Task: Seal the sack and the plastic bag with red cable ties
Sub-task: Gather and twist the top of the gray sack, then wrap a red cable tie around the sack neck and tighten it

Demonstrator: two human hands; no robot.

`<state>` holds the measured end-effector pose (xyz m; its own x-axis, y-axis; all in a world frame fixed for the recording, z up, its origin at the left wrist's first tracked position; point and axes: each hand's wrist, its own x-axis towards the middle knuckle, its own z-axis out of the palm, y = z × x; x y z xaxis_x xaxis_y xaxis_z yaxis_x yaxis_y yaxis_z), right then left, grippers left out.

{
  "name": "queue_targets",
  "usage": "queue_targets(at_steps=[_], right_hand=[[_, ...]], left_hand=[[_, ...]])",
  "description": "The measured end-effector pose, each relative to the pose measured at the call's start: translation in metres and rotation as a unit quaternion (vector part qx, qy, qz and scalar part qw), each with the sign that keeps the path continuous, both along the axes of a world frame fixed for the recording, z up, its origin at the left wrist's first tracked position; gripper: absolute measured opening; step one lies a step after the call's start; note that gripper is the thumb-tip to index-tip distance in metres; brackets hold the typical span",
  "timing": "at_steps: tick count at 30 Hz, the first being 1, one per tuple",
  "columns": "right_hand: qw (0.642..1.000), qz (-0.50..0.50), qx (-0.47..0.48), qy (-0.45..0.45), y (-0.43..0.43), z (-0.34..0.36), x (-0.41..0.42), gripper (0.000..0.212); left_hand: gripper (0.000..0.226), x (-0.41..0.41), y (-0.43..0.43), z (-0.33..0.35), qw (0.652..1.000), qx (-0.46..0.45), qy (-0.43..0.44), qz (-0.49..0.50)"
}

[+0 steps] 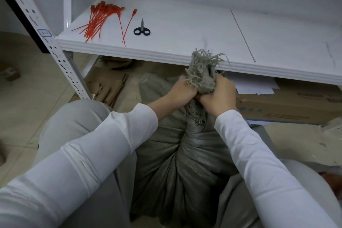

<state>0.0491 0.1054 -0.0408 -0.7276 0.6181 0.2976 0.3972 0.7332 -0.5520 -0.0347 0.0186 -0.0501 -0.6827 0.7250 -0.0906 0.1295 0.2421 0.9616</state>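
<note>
- Grey woven sack [177, 163] stands on floor between person's knees, frayed mouth bunched.
- Left hand [180, 93] and right hand [218, 98] both clench the gathered neck.
- Loose red plastic cable ties [98, 22] lie on white shelf [185, 29], black-handled scissors [142, 30] beside them.

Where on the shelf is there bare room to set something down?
Free: the broad shelf stretch right of the scissors, across the thin seam to the right end. Crowded: the left end, where red cable ties lie beside the scissors. At the front lip the sack top rises, gripped by left hand and right hand.
</note>
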Motion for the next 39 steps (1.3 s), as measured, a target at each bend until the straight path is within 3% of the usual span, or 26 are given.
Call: queue_targets(at_steps=[3, 6, 9, 18, 26, 32, 39], right_hand=[[0.999, -0.019, 0.034, -0.032, -0.001, 0.000, -0.005, 0.021], [0.997, -0.026, 0.041, -0.063, 0.001, 0.000, -0.015, 0.028], [0.994, -0.014, 0.035, -0.106, 0.006, 0.006, -0.033, 0.044], [0.988, 0.029, 0.011, -0.150, 0.011, 0.014, -0.069, 0.048], [0.987, 0.004, 0.035, -0.157, 0.013, -0.001, -0.083, 0.034], [0.988, 0.003, 0.035, -0.153, 0.012, -0.003, -0.082, 0.033], [0.988, 0.005, 0.012, -0.151, 0.013, -0.005, -0.084, 0.037]], left_hand=[[0.035, -0.015, -0.009, 0.002, 0.985, 0.024, 0.160, 0.067], [0.049, -0.027, -0.021, 0.012, 0.942, -0.003, 0.329, 0.066], [0.042, -0.043, -0.030, 0.013, 0.910, -0.080, 0.402, 0.058], [0.034, -0.138, -0.032, 0.026, 0.875, -0.237, 0.378, 0.189], [0.030, -0.200, -0.033, 0.012, 0.804, -0.327, 0.423, 0.260], [0.029, -0.229, -0.041, 0.007, 0.804, -0.353, 0.377, 0.293], [0.025, -0.231, -0.036, 0.008, 0.836, -0.354, 0.319, 0.274]])
